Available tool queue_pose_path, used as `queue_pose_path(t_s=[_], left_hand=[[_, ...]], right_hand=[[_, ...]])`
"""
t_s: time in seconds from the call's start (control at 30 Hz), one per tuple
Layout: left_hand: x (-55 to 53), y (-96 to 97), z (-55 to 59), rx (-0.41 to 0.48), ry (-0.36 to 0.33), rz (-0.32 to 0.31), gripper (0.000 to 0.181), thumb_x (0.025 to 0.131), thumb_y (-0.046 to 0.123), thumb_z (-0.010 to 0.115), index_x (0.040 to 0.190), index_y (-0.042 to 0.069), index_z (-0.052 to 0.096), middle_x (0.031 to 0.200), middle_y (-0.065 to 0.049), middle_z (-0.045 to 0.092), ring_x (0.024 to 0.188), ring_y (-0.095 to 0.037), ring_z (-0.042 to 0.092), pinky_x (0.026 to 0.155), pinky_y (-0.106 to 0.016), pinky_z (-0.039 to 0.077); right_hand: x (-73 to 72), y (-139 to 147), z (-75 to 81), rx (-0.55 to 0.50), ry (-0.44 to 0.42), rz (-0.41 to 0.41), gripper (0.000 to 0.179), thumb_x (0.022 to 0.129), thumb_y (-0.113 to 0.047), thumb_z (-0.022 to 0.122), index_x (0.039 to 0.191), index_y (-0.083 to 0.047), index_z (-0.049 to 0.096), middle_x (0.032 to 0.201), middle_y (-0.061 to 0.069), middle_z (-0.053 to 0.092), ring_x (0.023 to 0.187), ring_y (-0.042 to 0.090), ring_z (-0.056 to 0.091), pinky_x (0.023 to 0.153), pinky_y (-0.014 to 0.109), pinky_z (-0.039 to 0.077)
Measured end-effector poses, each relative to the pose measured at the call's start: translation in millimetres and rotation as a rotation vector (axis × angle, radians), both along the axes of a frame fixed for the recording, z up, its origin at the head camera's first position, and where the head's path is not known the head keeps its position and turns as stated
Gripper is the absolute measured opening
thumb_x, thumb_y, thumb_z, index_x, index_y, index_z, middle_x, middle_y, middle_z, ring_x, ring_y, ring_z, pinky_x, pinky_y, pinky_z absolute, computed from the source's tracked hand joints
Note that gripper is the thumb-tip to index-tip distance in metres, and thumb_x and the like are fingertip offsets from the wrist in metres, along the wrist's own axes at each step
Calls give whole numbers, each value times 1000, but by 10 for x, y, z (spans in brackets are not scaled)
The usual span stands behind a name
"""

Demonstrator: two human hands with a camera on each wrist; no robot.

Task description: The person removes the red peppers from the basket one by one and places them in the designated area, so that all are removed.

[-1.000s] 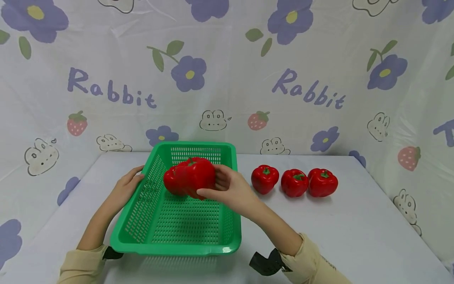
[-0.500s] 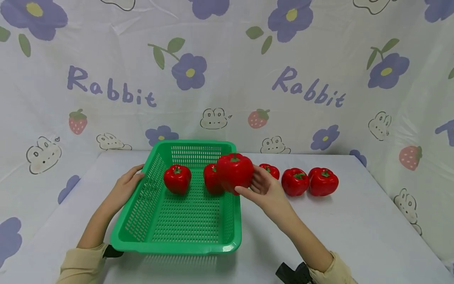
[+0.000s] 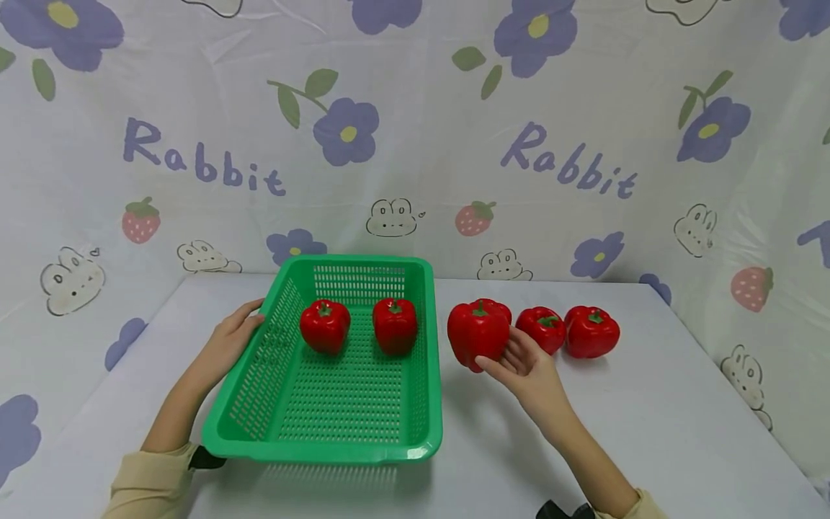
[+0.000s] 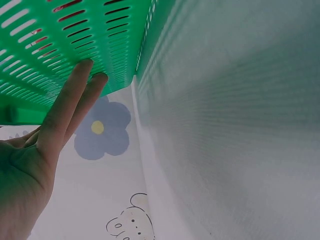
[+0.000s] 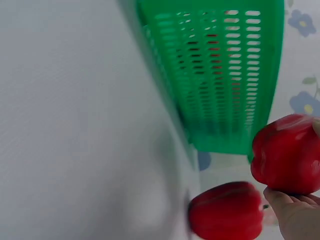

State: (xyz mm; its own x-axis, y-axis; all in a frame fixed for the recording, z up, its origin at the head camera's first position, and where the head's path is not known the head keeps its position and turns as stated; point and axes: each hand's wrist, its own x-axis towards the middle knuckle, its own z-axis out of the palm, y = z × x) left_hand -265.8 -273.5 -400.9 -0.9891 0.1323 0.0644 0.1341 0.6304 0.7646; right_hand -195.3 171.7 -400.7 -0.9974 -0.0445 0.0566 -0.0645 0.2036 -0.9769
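Observation:
My right hand (image 3: 533, 367) holds a red bell pepper (image 3: 476, 335) just right of the green basket, between thumb and fingers. The held pepper partly covers another bell pepper (image 3: 498, 308) behind it. In the right wrist view the held pepper (image 5: 287, 155) is at the right edge, with a pepper (image 5: 227, 212) on the table below. My left hand (image 3: 230, 342) holds the left rim of the basket (image 3: 324, 453); in the left wrist view two fingers (image 4: 67, 102) lie along its outer wall. Two bell peppers, one left (image 3: 325, 328) and one right (image 3: 395, 328), stand inside the basket.
Two more red bell peppers, a nearer one (image 3: 541, 329) and one at the far right (image 3: 591, 332), sit side by side on the white table (image 3: 648, 432). A patterned curtain (image 3: 415, 130) hangs behind the table.
My right hand has carried its bell pepper rightward, from over the basket to beyond its right rim. The two peppers inside are uncovered from behind it. My left hand has stayed on the rim.

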Motion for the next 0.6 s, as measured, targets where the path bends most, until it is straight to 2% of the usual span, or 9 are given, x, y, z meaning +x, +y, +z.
queue_pose_path(t_s=[0.27, 0.6], left_hand=[[-7, -6, -1, 4, 0, 0, 55, 107, 36, 29, 154, 6, 28, 145, -29, 44, 114, -38, 56, 91, -48, 45], [1, -10, -1, -1, -7, 5, 57, 106, 39, 28, 154, 8, 28, 145, -27, 44, 112, -35, 56, 91, -47, 45]], right_hand=[[-48, 143, -231, 51, -111, -5, 78, 88, -32, 73, 151, -9, 32, 151, 15, 44, 139, 32, 44, 100, 36, 47], [-69, 257, -393, 70, -155, 35, 80, 88, -29, 73, 153, -7, 29, 153, 16, 41, 140, 34, 42, 102, 37, 46]])
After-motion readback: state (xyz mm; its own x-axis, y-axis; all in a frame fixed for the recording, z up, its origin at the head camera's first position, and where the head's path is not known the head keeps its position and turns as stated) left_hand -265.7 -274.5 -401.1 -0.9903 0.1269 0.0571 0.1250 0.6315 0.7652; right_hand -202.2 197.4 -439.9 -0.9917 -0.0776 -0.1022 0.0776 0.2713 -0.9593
